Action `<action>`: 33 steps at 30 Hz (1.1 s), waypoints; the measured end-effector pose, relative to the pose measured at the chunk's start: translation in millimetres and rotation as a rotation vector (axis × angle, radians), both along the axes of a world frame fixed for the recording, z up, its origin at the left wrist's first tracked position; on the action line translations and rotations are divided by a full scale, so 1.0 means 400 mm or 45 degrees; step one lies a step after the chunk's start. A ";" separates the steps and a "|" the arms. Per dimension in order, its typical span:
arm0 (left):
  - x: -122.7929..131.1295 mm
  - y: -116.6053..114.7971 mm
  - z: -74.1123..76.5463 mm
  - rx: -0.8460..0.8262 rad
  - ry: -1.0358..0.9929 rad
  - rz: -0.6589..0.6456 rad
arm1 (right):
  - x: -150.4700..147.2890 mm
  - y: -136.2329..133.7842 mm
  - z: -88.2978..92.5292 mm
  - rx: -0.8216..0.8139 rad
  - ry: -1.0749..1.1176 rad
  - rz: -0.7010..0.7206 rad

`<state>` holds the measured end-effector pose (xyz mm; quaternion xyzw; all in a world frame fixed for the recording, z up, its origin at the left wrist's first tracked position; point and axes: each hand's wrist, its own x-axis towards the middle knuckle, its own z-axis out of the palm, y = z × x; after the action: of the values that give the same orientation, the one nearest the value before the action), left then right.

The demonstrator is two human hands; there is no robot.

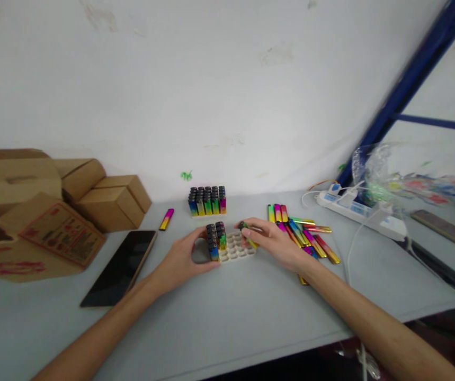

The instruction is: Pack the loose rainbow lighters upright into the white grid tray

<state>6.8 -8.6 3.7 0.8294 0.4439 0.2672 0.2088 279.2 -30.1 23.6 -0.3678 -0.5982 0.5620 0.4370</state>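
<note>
A pale tray with rows of holes lies on the table, its left part filled with upright lighters that have black tops and rainbow bodies. My left hand grips the tray's left end, thumb at the front corner and fingers behind. Over the tray's right side, my right hand pinches a tilted lighter with a black top and a yellow-green body. Just right of that hand lies a loose pile of shiny coloured lighters.
A full block of upright lighters stands near the wall. One lighter lies alone, left of it. A dark tablet and cardboard boxes are on the left. A white power strip with cables runs along the right.
</note>
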 end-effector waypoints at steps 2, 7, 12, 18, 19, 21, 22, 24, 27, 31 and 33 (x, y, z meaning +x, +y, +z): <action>0.002 -0.001 0.002 -0.011 -0.019 -0.010 | -0.003 -0.001 -0.003 0.081 -0.084 -0.035; 0.007 -0.012 0.011 -0.043 -0.040 -0.023 | -0.017 -0.005 0.005 0.275 -0.300 -0.099; 0.003 -0.012 -0.002 -0.039 -0.052 -0.024 | -0.052 -0.002 0.013 0.375 -0.399 -0.082; 0.000 -0.009 -0.010 -0.036 -0.053 -0.013 | -0.074 0.006 -0.024 0.510 -0.459 -0.067; 0.001 -0.009 -0.009 -0.036 -0.057 -0.015 | -0.074 0.005 -0.030 0.516 -0.472 -0.085; 0.002 -0.009 -0.008 -0.036 -0.062 -0.016 | -0.075 0.003 -0.035 0.510 -0.473 -0.115; 0.002 -0.010 -0.008 -0.034 -0.062 -0.012 | -0.076 0.001 -0.035 0.510 -0.473 -0.119; 0.002 -0.010 -0.008 -0.028 -0.064 -0.001 | -0.078 0.000 -0.031 0.538 -0.501 -0.103; 0.002 -0.009 -0.009 -0.025 -0.069 0.004 | -0.081 0.001 -0.028 0.622 -0.590 -0.102; 0.002 -0.008 -0.005 -0.016 -0.063 0.015 | -0.081 0.001 -0.032 0.736 -0.742 -0.114; 0.003 -0.008 0.000 -0.005 -0.053 0.012 | -0.081 0.000 -0.033 0.773 -0.807 -0.105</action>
<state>7.9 -12.0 3.7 0.8211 0.4440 0.2845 0.2184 247.0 -30.2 10.5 -0.4005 -0.8255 0.2023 0.3424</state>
